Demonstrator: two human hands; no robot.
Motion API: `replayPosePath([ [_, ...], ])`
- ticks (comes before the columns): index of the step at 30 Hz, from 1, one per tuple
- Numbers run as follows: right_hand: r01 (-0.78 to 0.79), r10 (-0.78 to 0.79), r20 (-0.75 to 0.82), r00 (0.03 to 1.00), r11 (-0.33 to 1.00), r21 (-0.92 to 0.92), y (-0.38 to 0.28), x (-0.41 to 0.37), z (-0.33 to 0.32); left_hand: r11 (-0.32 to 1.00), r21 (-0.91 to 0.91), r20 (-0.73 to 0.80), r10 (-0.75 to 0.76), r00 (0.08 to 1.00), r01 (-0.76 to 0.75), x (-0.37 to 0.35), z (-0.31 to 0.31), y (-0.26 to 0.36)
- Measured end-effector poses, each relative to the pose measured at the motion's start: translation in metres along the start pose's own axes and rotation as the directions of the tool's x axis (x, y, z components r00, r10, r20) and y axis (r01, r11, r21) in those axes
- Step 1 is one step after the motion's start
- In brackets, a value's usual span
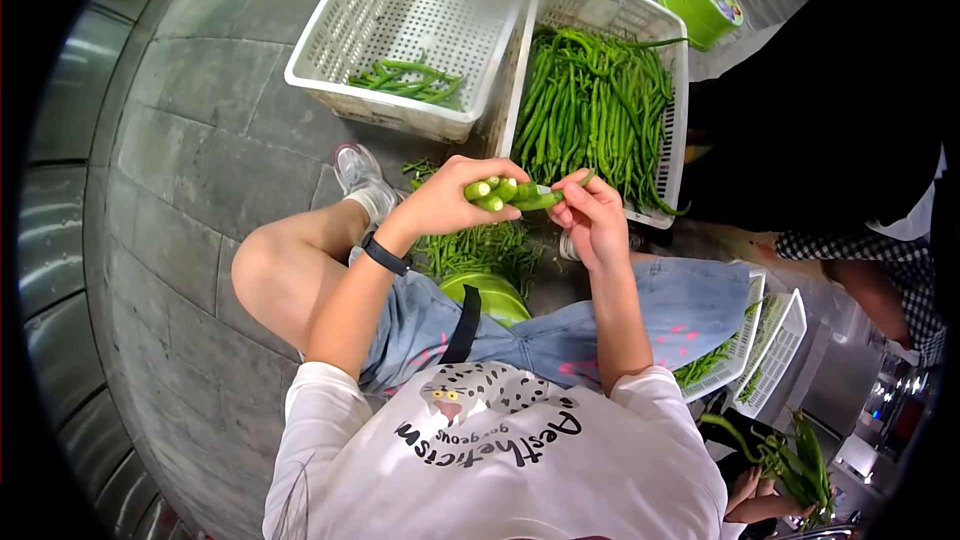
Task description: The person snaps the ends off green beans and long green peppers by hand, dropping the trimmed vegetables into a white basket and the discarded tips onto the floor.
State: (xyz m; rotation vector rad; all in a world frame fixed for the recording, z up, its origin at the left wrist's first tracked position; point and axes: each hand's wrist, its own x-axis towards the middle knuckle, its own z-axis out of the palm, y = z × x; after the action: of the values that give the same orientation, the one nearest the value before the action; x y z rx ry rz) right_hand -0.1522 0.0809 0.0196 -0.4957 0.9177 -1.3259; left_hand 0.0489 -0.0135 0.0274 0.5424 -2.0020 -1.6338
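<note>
My left hand (pixel 462 195) is wrapped round a small bunch of green peppers (pixel 492 194), their pale cut ends facing left. At the right end of the bunch, my right hand (pixel 592 210) pinches the tip of one pepper with thumb and forefinger. Just beyond my hands, a white crate (pixel 678 120) holds a large pile of long green peppers (pixel 590 105). To its left, another white crate (pixel 313 70) has several green peppers (pixel 408 81) in its near corner. Small green scraps (pixel 480 248) lie on the floor between my legs.
I sit on a green stool (pixel 487 295) over grey floor tiles (pixel 190 180). A green tub (pixel 702 10) stands at the upper right. White baskets (pixel 765 350) with green produce are at the right. Nearby are a person in dark clothing (pixel 820 110) and another person's hands (pixel 770 502) holding peppers.
</note>
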Motion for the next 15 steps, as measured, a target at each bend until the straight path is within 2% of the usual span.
replayPosePath([
  [2,-0.099,0.082,0.078,0.994,0.963,0.249,0.004,0.001,-0.003,0.999,-0.027,0.011,0.020,1.000,-0.020,0.000,0.000,0.000],
  [5,-0.234,0.141,0.216,0.966,0.833,0.502,0.012,0.004,0.000,0.997,-0.067,0.034,0.027,0.999,-0.025,0.000,0.000,0.001],
  [6,-0.266,0.174,0.216,0.961,0.799,0.539,0.014,0.004,-0.001,0.997,-0.074,0.033,0.037,0.999,-0.035,0.000,0.001,0.002],
  [9,-0.358,0.126,0.369,0.921,0.647,0.673,0.014,0.004,0.003,0.998,-0.052,0.026,0.038,0.999,-0.036,-0.001,-0.001,0.000],
  [12,-0.246,0.049,0.339,0.939,0.786,0.567,-0.001,-0.001,0.009,0.999,-0.036,0.001,-0.014,1.000,0.014,-0.002,-0.003,-0.005],
  [13,-0.173,0.020,0.317,0.948,0.870,0.461,-0.010,-0.003,0.011,0.999,-0.033,-0.008,-0.038,0.999,0.038,-0.002,-0.005,-0.006],
  [14,-0.037,-0.027,0.247,0.969,0.967,0.252,-0.018,-0.002,0.011,1.000,-0.012,-0.012,-0.027,1.000,0.026,-0.002,-0.005,-0.006],
  [15,0.090,-0.092,0.189,0.978,0.996,0.018,-0.023,-0.001,0.010,1.000,0.003,-0.012,-0.029,0.999,0.030,-0.001,-0.005,-0.005],
])
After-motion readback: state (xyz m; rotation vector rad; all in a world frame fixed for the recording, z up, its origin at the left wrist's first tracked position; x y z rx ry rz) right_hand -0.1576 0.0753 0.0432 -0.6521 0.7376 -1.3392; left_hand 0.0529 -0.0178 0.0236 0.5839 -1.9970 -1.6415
